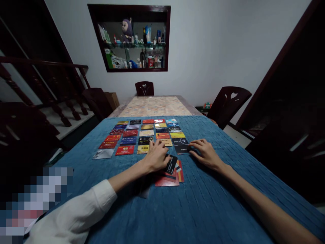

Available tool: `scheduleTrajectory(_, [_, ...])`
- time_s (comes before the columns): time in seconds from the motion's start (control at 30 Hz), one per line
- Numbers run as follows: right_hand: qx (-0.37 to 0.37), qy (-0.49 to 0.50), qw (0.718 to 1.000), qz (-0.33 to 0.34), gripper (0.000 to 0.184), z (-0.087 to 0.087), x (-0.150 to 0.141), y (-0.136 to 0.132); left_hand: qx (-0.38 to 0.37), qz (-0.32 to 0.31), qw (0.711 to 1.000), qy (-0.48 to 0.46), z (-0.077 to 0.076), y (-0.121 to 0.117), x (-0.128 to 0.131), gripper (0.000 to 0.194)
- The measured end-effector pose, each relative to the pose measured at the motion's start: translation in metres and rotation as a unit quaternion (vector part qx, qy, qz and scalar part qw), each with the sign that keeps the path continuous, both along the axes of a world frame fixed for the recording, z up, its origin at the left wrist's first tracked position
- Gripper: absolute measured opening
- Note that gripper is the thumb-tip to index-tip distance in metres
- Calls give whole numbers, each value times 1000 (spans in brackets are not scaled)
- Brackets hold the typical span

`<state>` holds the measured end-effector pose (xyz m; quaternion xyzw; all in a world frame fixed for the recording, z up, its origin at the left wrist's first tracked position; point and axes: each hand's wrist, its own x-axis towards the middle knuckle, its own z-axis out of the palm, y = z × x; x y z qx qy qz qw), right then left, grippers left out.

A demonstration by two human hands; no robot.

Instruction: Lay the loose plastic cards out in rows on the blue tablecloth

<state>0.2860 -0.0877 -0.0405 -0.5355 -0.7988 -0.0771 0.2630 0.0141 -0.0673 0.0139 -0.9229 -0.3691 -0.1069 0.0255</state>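
My left hand (pixel 157 155) lies low over the near side of a grid of cards (pixel 125 149), fingers bent and apart on the cards there. Its thumb is beside a black card (pixel 172 165) on top of a loose pile of red cards (pixel 167 183); the palm hides part of the pile. At the grid's right edge my right hand (pixel 204 153) touches a large black card (pixel 180 145) with its fingertips, thumb and fingers apart. The cards in the grid lie flat in several rows, in red, blue, yellow, black and silver.
A blue cloth (pixel 215 210) covers the near part of the table, and a patterned top (pixel 154 105) shows beyond it. Dark wooden chairs (pixel 230 101) stand around it. Stair railings (pixel 48 91) rise on the left; a wall niche with shelves (pixel 137 44) is at the back.
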Motion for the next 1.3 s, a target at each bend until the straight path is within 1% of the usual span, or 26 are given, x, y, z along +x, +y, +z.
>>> scheduleTrajectory(0.1, [19,-1,999,50,25,6,-14,-4,17,27,999,13,0,-13,-4,40])
scheduleTrajectory(0.2, [16,-20,993,119,29,11,-34,-10,16,45,998,28,-4,-24,-4,56])
scheduleTrajectory(0.3, [-5,-53,986,157,38,16,-54,-14,12,51,998,25,-10,-30,-2,59])
scheduleTrajectory(0.43, [-69,-111,977,169,57,23,-72,-15,-1,71,997,31,-13,-36,1,65])
scheduleTrajectory(0.57, [-137,-135,967,166,73,26,-81,-13,-32,82,995,38,-9,-40,2,61])
scheduleTrajectory(0.63, [-159,-133,965,163,74,27,-83,-12,-47,79,995,43,-7,-40,0,58])
scheduleTrajectory(0.77, [-169,-110,964,170,63,27,-79,-12,-65,69,994,55,-5,-39,-5,50])
scheduleTrajectory(1.0, [-165,-50,964,202,50,35,-73,-19,-96,16,994,48,-1,-33,-19,41])
scheduleTrajectory(1.13, [-176,-37,959,219,51,37,-69,-19,-121,-9,991,50,2,-28,-23,38])
scheduleTrajectory(1.23, [-184,-30,955,231,53,35,-68,-18,-117,-31,991,55,3,-27,-25,34])
scheduleTrajectory(1.3, [-184,-25,954,236,51,34,-67,-17,-110,-46,991,61,3,-27,-25,35])
